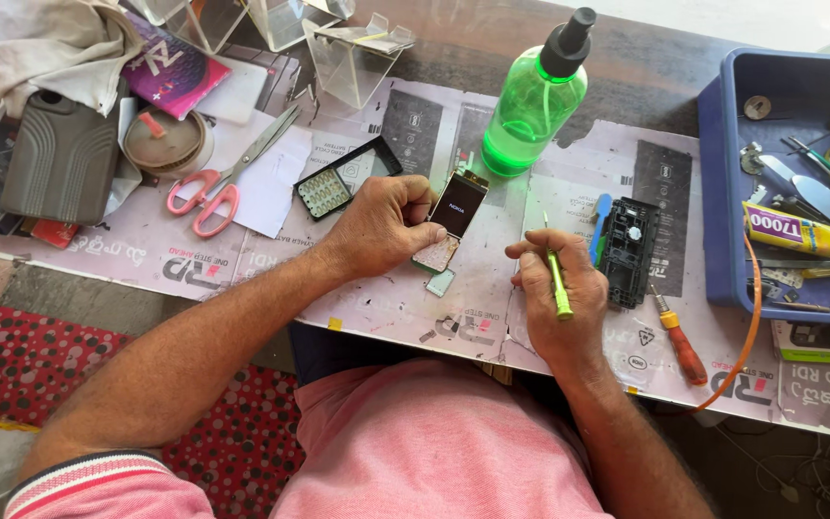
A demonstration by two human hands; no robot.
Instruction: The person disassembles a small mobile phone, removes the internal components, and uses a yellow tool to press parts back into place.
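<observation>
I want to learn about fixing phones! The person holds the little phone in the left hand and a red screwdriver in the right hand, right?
Almost. The left hand does hold the small opened phone, but the tool in the right hand is a green screwdriver, not red. The red-handled screwdriver lies untouched on the table, as the head view shows.

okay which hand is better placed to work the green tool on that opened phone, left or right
Right, probably. The right hand already grips the green tool, tip up, beside the opened phone. The left hand is busy holding that phone against the table mat.
</observation>
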